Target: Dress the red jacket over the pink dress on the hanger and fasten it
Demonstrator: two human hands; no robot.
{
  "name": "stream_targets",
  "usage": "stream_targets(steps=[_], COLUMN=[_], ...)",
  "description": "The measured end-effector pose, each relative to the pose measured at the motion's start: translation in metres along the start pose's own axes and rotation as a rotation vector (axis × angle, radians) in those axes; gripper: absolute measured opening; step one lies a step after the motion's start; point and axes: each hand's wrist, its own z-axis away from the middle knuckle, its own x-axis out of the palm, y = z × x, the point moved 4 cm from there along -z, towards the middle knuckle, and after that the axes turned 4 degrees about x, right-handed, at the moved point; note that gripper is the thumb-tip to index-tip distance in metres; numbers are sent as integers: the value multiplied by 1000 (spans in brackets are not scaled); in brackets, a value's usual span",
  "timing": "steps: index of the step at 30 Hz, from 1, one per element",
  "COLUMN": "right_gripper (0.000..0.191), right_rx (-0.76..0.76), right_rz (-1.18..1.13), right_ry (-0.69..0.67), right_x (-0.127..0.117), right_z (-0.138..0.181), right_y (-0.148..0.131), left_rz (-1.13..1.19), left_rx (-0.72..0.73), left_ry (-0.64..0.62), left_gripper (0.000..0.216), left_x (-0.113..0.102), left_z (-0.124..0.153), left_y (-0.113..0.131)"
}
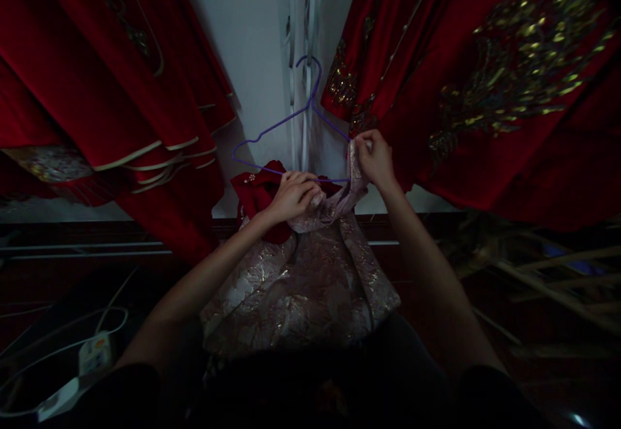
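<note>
A purple clothes hanger is upright in front of me, its hook near a vertical pole. Below it a pale pink brocade garment with a shiny pattern spreads over my lap. Red cloth with a small flower ornament shows at its upper left. My right hand pinches the garment's edge at the hanger's right end. At the hanger's lower bar, my left hand is closed on the garment's upper edge. Its fingertips are partly hidden, so whether they also grip the bar is unclear.
Red gowns hang on the left and right, the right one with gold sequins. A white power strip with a cable lies at lower left. A wooden rack stands at right. White cupboard doors are behind the hanger.
</note>
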Motion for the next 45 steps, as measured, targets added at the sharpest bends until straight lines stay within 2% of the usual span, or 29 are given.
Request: stream_targets(steps=[3, 5, 8, 10, 12, 14, 17, 21, 26, 34, 37, 40, 45], right_gripper=[33, 35, 34, 36, 36, 35, 33, 32, 31, 34, 35, 34, 32], right_rx=[-25, -29, -35, -38, -38, -35, -32, -42, -63, -67, -74, -70, -68], right_rz=[4, 11, -5, -15, -14, -13, -13, -1, -7, -7, -22, -31, -28], right_ry=[-77, -64, -1, 18, 14, 4, -3, -1, -2, 0, -2, -10, -11], right_x=[4, 1, -9, -13, -14, -14, -13, -14, -15, -16, -16, -16, -16], right_z=[3, 3, -2, -7, -12, -13, -14, -14, -14, -12, -11, -9, -6], right_y=[-2, -1, 2, 4, 7, 8, 8, 9, 8, 3, 2, 3, 3], left_rz=[123, 191, 168, 83, 36, 61, 108, 111, 12, -22, 61, 161, 275], left_rx=[-8, -52, -250, -404, -533, -631, -699, -734, -703, -716, -687, -631, -439], left_ry=[60, 170, 422, 612, 749, 766, 718, 677, 706, 697, 704, 671, 503], left_gripper=[31, 33, 35, 34, 33, 32, 30, 32, 32, 33, 32, 30, 33], left_x=[-9, -22, -45, -60, -68, -68, -59, -53, -61, -65, -69, -75, -83], left_z=[-4, -4, 11, 30, 52, 69, 86, 91, 91, 96, 83, 57, 7], left_y=[-12, -31, -81, -119, -154, -182, -205, -211, -201, -191, -194, -194, -167])
